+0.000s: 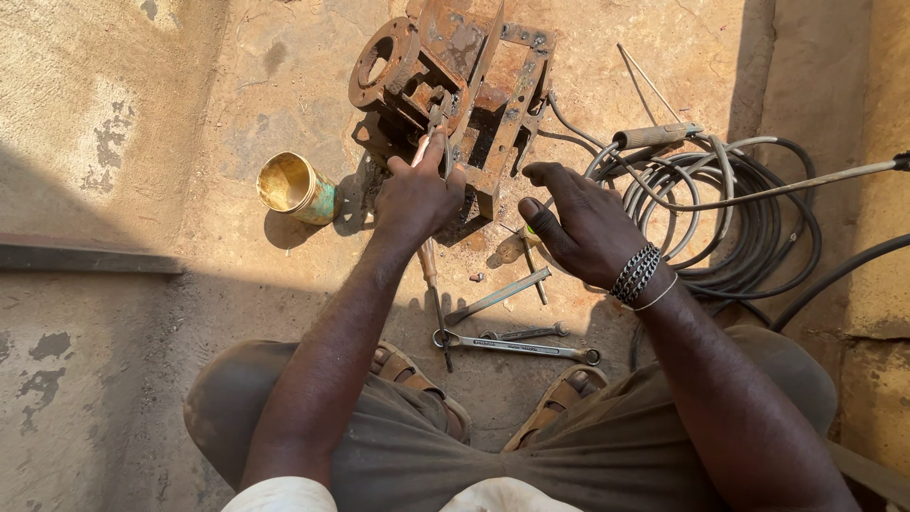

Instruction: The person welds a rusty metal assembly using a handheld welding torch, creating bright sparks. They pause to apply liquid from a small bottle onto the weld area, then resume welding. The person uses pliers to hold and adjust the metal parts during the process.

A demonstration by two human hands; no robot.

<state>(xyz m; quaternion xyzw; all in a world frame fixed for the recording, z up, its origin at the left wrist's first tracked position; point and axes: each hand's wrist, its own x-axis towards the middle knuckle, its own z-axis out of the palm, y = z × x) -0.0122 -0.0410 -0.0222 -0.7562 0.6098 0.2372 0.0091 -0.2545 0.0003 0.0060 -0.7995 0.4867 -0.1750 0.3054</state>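
Note:
I squat over a rusty metal machine part (pixel 455 85) standing on the concrete ground. My left hand (pixel 417 194) lies against its near side, fingers curled around an edge, and a thin pale piece sticks up between thumb and forefinger. My right hand (pixel 583 223) hovers just to the right of the part with its fingers spread and nothing in it; bracelets circle the wrist. A tool with a wooden handle (pixel 429 261) lies on the ground under my left wrist.
A gold-coloured tin can (pixel 296 188) lies on its side at the left. Two spanners (pixel 517 346) and a flat metal bar (pixel 498 296) lie between my sandalled feet. Coiled cables (pixel 758 218) with an electrode holder (pixel 659 135) fill the right. A step edge (pixel 85 258) runs along the left.

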